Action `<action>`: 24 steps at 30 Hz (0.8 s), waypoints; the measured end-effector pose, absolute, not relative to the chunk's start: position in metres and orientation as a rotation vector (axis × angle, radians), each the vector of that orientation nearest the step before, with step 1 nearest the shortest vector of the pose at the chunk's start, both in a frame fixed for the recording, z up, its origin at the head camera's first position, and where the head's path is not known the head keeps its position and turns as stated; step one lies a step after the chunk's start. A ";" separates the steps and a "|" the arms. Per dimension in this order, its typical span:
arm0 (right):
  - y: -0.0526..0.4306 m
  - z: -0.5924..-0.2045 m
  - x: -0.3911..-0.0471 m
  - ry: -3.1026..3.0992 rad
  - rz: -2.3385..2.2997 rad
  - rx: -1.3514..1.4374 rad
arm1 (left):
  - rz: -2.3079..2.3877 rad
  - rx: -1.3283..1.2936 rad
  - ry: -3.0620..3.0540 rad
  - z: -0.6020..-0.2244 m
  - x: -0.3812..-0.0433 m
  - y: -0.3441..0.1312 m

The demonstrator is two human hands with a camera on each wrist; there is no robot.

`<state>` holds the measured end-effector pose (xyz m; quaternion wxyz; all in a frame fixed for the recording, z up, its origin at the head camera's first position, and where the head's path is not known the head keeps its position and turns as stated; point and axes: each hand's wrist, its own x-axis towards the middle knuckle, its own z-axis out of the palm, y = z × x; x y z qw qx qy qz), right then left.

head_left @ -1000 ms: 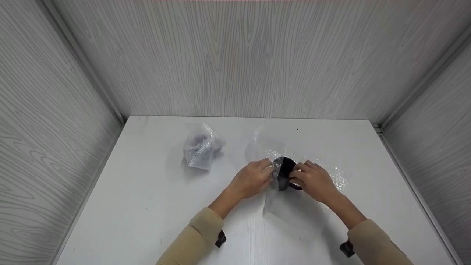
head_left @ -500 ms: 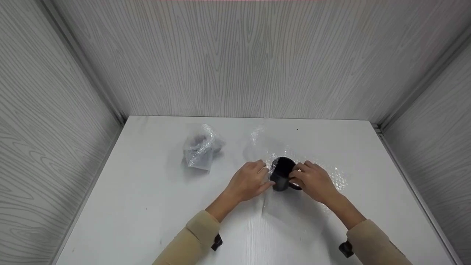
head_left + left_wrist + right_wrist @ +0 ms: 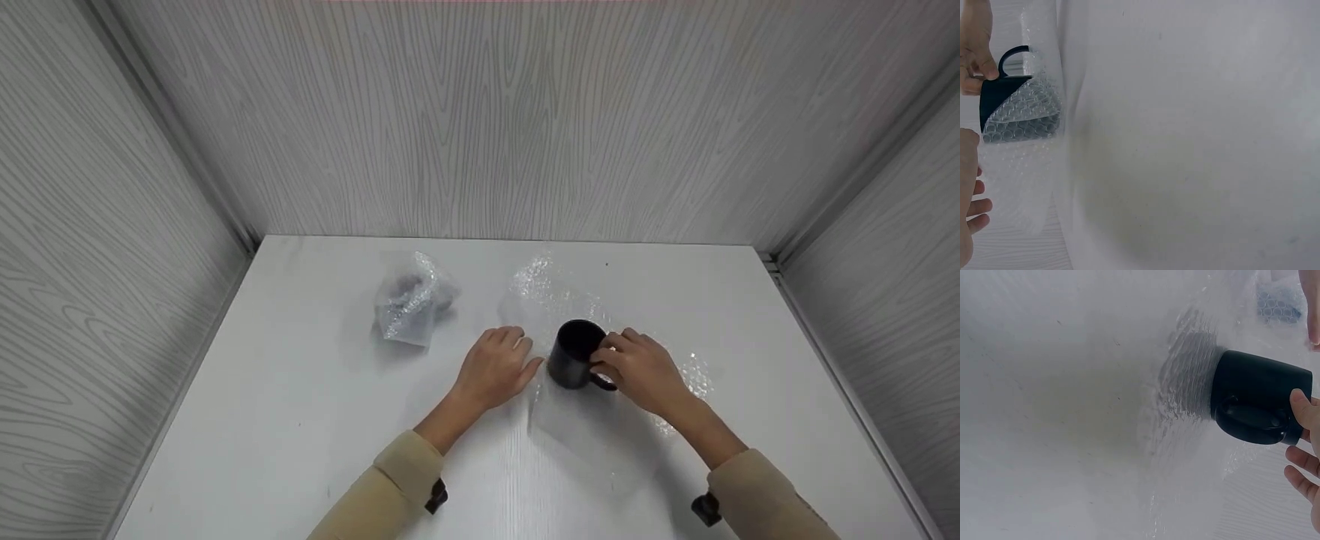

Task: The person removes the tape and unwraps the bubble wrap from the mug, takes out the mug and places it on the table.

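A black mug (image 3: 571,367) stands upright on a spread sheet of bubble wrap (image 3: 592,435). My right hand (image 3: 637,369) pinches its rim on the handle side, the thumb (image 3: 1301,405) on the outer wall. In the left wrist view, a flap of bubble wrap (image 3: 1024,109) lies over part of the mug's side. My left hand (image 3: 496,367) is just left of the mug, over the wrap's edge, thumb pointing toward the mug. Its fingers (image 3: 979,207) look loosely extended, with nothing seen gripped between them.
Another bubble-wrapped bundle (image 3: 411,307), with something dark inside, sits at the left rear of the white table (image 3: 315,420). Grey wood-grain panels (image 3: 480,120) enclose the back and both sides.
My left hand has drawn leftward from the mug, and the bubble wrap that covered the mug's left side has come away with it. My right hand keeps its place on the rim.
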<state>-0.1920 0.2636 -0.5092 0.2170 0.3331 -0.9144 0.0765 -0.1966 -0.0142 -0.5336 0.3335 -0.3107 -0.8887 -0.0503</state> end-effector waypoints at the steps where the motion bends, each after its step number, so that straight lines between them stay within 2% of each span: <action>1: 0.264 -0.510 -0.192 -2.532 0.215 0.925 | -0.133 -0.806 -2.330 -0.534 -0.197 -0.015; 24: 0.267 -0.511 -0.191 -2.547 0.249 0.922 | -0.128 -0.662 -2.407 -0.558 -0.201 -0.048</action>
